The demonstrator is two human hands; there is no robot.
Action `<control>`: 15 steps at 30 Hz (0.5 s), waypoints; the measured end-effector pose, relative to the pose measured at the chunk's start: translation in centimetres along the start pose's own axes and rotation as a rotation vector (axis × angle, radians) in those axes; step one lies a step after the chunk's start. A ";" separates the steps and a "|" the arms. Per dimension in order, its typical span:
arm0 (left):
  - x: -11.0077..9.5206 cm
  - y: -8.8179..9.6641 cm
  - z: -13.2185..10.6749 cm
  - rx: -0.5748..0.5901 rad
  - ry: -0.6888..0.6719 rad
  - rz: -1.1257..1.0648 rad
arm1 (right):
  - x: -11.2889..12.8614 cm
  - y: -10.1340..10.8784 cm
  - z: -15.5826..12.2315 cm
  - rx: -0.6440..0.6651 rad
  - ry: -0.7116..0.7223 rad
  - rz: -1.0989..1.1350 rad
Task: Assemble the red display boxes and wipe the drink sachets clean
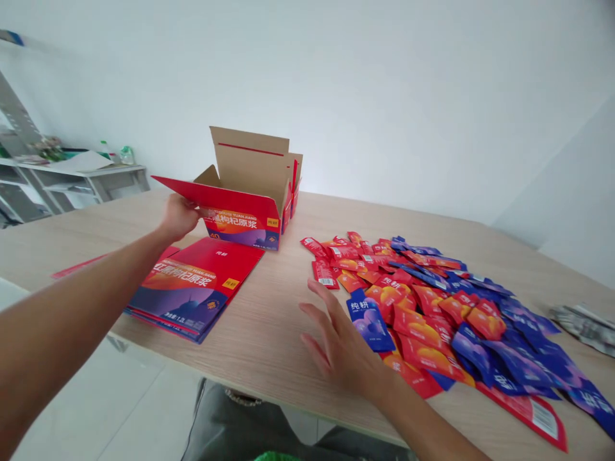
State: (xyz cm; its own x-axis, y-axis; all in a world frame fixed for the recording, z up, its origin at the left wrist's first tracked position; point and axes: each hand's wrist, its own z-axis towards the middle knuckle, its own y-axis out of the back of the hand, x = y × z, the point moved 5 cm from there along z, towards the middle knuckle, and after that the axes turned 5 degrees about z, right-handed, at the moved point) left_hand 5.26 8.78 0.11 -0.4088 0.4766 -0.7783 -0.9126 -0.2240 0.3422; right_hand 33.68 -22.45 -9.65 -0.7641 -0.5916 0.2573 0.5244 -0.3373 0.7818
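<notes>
A red and purple printed carton [240, 221] stands with its lid raised, showing brown cardboard inside. At its left end my left hand [181, 216] has its fingers closed on the cardboard, under the flap that sticks out; part of the fingers is hidden. My right hand [339, 342] hovers low over the table, fingers spread and holding nothing. Just right of it spreads a heap of red sachets [425, 326] and blue-purple sachets [519, 346]. One blue sachet [369, 320] lies at the heap's near left edge, close to my right hand's fingers.
Flattened cartons [192, 288] are stacked at the table's front edge, below the left forearm. Behind the open carton stands another open carton [295, 179]. A crumpled grey packet [583, 326] lies at far right. Shelving [91, 176] stands at the left wall.
</notes>
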 end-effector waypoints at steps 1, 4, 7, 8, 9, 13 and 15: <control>0.5 -0.3 0.1 0.009 0.005 -0.029 | -0.2 -0.2 -0.2 0.009 -0.015 0.013; 1.7 -1.1 0.5 -0.008 0.024 -0.079 | -0.5 -1.0 -0.5 0.040 -0.055 0.064; 2.7 -2.1 1.0 -0.037 0.028 -0.134 | -0.5 -1.6 -0.6 0.076 -0.084 0.091; 3.0 -2.4 1.2 -0.047 0.029 -0.149 | -0.5 -1.7 -0.5 0.087 -0.096 0.096; 3.4 -2.8 1.3 -0.057 0.030 -0.158 | -0.5 -1.8 -0.5 0.097 -0.110 0.103; 4.3 -3.7 1.9 -0.109 0.056 -0.137 | -0.7 -2.0 -0.5 0.128 -0.158 0.140; 4.5 -4.0 1.8 -0.164 0.094 -0.087 | -0.7 -2.0 -0.6 0.134 -0.170 0.147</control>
State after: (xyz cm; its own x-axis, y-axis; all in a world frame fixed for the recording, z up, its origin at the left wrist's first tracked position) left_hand 7.01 13.31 -3.82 -0.3182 0.4203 -0.8498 -0.9273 -0.3244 0.1868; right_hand 33.37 -21.76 -11.75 -0.7412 -0.4921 0.4566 0.5889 -0.1502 0.7941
